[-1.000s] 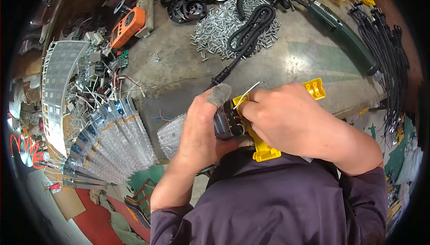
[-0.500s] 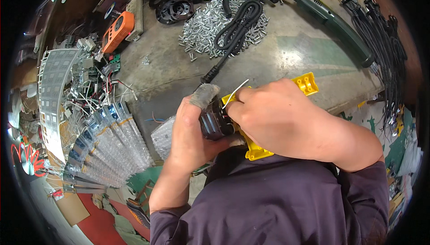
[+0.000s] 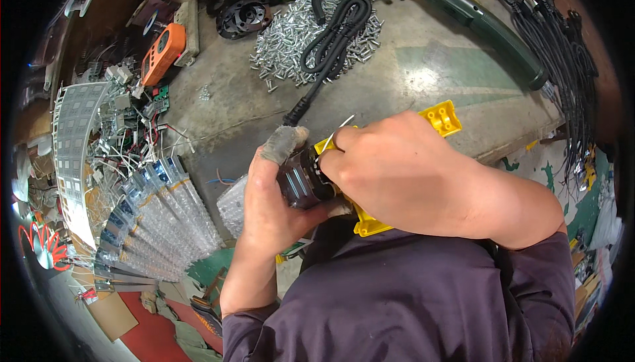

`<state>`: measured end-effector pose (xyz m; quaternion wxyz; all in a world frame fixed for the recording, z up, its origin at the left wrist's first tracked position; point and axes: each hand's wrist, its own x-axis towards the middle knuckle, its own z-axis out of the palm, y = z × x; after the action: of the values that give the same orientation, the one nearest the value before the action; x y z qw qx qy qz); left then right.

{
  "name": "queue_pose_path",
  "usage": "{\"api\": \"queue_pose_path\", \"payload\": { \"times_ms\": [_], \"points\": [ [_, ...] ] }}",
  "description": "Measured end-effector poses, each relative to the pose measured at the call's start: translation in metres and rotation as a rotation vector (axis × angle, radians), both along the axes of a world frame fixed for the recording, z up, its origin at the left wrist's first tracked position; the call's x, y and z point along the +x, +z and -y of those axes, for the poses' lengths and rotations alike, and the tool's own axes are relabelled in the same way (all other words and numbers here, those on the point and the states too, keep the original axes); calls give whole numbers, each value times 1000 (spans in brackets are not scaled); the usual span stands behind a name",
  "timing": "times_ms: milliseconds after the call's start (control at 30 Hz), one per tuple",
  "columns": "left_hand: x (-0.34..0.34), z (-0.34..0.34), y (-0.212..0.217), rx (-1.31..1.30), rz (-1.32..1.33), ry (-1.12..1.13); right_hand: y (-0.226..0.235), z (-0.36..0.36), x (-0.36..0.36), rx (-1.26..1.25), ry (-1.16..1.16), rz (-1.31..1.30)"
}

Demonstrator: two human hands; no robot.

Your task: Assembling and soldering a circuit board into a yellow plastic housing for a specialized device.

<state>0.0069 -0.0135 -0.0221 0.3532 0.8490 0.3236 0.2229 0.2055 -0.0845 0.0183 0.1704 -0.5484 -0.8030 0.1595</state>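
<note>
Apparently mid-assembly, the left hand (image 3: 274,197) grips a dark cylindrical motor part (image 3: 301,180) near the body, while the right hand (image 3: 397,163) closes around the yellow plastic housing (image 3: 442,117) and a thin white wire (image 3: 338,130). Seemingly the fitting remains unfinished; the screw pile (image 3: 291,35) lies far off, untouched.

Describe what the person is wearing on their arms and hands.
Both hands are bare, no gloves. The left hand has a greyish wrap over its thumb tip. The right hand shows no rings or watch. Dark purple-grey sleeves are pushed up, leaving the forearms uncovered.
</note>
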Motion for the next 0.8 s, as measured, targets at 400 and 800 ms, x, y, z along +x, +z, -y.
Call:
{"api": "queue_pose_path", "payload": {
  "times_ms": [400,800],
  "points": [
    [0,-1,-1,33,61,-37,-1,-2,0,28,19,-29],
    [3,-2,2,-16,38,-17,-1,-8,2,31,88,-50]
  ]
}}
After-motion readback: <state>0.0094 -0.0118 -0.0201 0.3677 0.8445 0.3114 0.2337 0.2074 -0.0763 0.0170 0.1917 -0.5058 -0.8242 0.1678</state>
